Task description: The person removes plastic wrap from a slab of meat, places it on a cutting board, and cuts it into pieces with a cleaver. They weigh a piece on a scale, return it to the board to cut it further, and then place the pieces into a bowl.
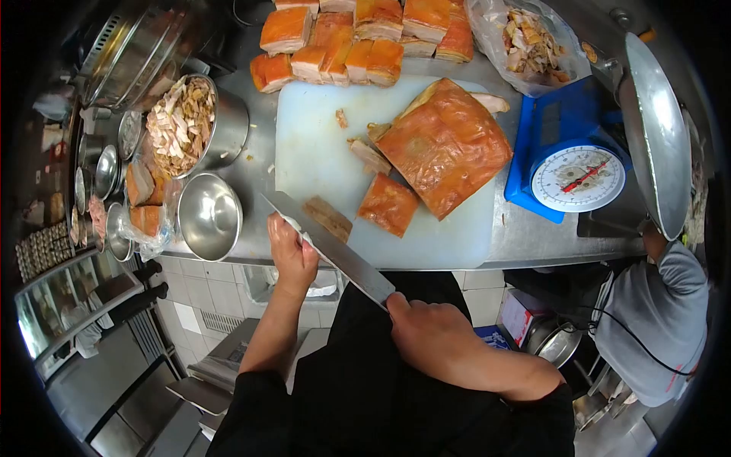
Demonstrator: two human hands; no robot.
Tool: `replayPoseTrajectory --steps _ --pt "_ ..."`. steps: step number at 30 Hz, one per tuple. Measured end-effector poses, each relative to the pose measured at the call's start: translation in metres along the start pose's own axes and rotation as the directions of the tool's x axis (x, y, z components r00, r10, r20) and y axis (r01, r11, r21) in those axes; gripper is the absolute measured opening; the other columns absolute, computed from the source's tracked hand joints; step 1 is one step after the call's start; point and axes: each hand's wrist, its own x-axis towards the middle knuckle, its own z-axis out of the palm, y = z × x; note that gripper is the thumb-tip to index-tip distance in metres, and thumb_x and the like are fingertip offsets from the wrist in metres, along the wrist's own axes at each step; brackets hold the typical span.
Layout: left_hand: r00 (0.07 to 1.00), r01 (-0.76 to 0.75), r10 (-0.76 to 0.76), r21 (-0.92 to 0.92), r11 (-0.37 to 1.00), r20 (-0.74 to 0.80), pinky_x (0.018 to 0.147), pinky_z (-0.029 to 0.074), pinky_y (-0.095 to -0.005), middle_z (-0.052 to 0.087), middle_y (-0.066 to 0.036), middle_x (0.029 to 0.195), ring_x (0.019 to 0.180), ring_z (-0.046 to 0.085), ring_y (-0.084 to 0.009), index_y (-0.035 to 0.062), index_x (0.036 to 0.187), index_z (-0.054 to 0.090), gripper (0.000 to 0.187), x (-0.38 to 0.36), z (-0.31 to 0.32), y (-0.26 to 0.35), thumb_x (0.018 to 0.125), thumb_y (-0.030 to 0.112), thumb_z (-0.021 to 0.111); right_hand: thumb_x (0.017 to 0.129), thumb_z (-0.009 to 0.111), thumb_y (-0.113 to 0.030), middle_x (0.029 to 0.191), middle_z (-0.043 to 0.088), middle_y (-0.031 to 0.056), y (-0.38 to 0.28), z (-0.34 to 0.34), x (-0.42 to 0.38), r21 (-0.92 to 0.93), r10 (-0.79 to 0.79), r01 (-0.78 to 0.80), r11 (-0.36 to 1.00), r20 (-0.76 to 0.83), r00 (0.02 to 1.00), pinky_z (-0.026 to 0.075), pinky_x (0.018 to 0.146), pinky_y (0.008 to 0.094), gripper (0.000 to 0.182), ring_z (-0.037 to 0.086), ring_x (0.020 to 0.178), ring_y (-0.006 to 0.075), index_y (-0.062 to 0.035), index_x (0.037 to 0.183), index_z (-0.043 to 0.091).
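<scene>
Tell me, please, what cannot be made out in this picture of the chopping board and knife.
Head view:
- Handle of the knife: covered by the right hand.
Head view:
- Full shape of the white material: covered by the left hand.
Head view:
- Rearmost meat pieces: cut off by the top edge.
Head view:
- Small print on the scale dial: too small.
</scene>
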Motion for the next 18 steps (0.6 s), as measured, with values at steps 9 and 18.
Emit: replayPoseTrajectory --steps 9,18 --pt "0.999 0.048 -0.048 -0.053 0.997 0.014 0.082 0.039 -0.0484 0.050 -0.024 0.108 0.094 0.046 -0.0413 0.0010 0.095 0.050 0.024 -0.001 0.000 0.002 0.079 0.019 0.053 0.084 0.061 -0.011 0.065 0.063 0.0120 -0.003 -0.006 -0.010 0.031 0.023 -0.023 0.999 0.019 1.000 0.052 0.047 0.0346 0.025 0.067 0.055 0.0264 0.0028 0.103 0.053" --pt "0.998 0.056 -0.054 -0.077 0.995 0.033 0.081 0.039 -0.0487 0.050 -0.021 0.105 0.094 0.046 -0.0398 -0.0004 0.106 0.052 0.033 -0.001 -0.001 -0.001 0.081 0.021 0.052 0.084 0.059 -0.009 0.065 0.063 0.0113 0.000 -0.001 0.008 0.000 0.024 -0.024 1.000 0.004 1.000 0.052 0.047 0.0331 0.021 0.067 0.055 0.0253 0.0019 0.102 0.053"
